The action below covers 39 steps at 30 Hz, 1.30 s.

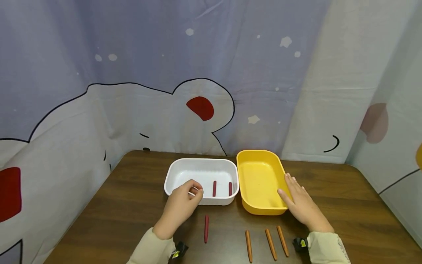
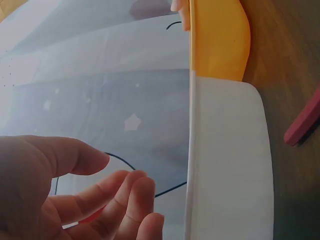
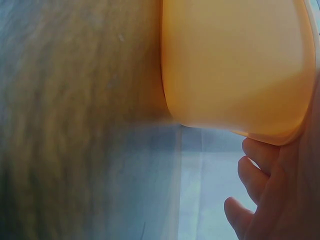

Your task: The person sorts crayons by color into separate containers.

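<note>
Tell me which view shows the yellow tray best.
The head view: it shows the yellow tray nearly whole, inside and rim, the right hand covering a little. The left wrist view catches only part of its outside; the right wrist view, a close-up cropped at the top.

Brown wood-grain table [image 1: 132, 198], printed cloth backdrop [image 1: 263, 80] (star-dotted)

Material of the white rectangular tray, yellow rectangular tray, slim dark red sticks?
White rectangular plastic-looking tray: likely moulded plastic, satin finish; even colour, rounded corners, thin rim.
Yellow rectangular plastic-looking tray: probably likewise, satin; even colour, soft highlights inside.
Slim dark red sticks: maybe wax or painted wood, fairly matte; solid colour, no visible grain to settle it.
</note>
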{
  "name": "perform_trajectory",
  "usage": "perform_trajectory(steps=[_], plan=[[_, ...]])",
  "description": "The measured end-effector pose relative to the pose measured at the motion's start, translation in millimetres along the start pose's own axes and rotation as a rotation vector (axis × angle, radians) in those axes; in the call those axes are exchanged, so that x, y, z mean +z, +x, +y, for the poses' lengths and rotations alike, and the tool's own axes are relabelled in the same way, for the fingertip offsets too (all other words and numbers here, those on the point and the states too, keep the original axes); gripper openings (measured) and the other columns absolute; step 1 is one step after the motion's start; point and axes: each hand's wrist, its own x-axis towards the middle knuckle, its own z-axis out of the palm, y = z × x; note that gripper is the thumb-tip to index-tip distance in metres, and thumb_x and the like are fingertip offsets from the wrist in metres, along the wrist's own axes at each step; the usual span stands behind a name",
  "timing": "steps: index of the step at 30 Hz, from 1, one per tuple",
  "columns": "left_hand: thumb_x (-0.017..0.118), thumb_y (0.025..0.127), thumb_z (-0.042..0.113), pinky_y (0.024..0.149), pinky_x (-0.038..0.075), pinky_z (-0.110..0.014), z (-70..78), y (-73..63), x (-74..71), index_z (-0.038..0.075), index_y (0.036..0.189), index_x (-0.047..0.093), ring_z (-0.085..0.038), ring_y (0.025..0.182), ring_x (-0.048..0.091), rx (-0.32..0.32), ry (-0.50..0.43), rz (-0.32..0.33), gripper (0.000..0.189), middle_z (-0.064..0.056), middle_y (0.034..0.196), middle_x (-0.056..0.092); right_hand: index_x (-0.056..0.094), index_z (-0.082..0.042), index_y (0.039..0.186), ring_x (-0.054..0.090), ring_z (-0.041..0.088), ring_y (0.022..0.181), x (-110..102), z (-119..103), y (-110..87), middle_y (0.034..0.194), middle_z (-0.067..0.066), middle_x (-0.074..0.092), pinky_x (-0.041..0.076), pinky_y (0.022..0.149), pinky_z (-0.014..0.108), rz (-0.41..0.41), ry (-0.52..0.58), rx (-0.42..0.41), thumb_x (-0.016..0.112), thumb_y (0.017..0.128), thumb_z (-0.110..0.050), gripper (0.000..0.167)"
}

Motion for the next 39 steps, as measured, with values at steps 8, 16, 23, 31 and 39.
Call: perform_trajectory(steps=[8,16,23,31,39], plan=[[0.066,0.092,0.013,0.071,0.051,-0.029,-0.1,-8.2,-2.0,0.015,0.087,0.068,-0.004,0.069,0.061,0.012,0.002,-0.084,0.005,0.008,0.078,0.065,0.01,-0.001,0.162,0.012,0.048,0.151,-1,1,-1.4,0.166,0.024,0.012,0.012,0.117,0.069,0.001,-0.001,0.003,0.038,0.109,-0.049,0.077],[0.073,0.092,0.021,0.066,0.05,-0.028,-2.1,-12.7,1.5,0.014,0.089,0.068,-0.006,0.071,0.061,0.017,0.049,-0.213,0.009,0.009,0.078,0.065,0.01,-0.001,0.162,0.011,0.048,0.151,-1,0,-0.5,0.166,0.024,0.012,0.012,0.117,0.069,-0.004,0.005,0.003,0.039,0.109,-0.048,0.076],[0.075,0.091,0.025,0.055,0.045,-0.027,-7.5,-15.6,6.3,0.012,0.087,0.067,-0.007,0.063,0.053,-0.006,0.039,-0.338,0.015,0.007,0.074,0.063,0.011,-0.001,0.162,0.013,0.048,0.151,0,1,-0.5,0.166,0.025,0.013,0.013,0.116,0.069,0.005,0.001,-0.007,0.038,0.109,-0.049,0.077],[0.077,0.089,0.022,0.05,0.045,-0.027,-20.9,-15.3,13.7,0.01,0.086,0.064,-0.007,0.057,0.054,-0.02,0.008,-0.37,0.018,0.006,0.068,0.061,0.014,0.0,0.161,0.016,0.049,0.15,2,3,0.5,0.165,0.025,0.016,0.016,0.115,0.07,0.029,-0.021,-0.025,0.039,0.109,-0.049,0.076],[0.08,0.086,0.02,0.047,0.043,-0.027,-28.3,-17.7,25.8,0.009,0.081,0.058,-0.009,0.046,0.05,-0.095,0.043,-0.379,0.025,0.005,0.06,0.054,0.014,0.001,0.161,0.016,0.049,0.15,3,3,1.1,0.165,0.026,0.017,0.017,0.115,0.07,0.031,-0.02,-0.031,0.039,0.109,-0.048,0.076]])
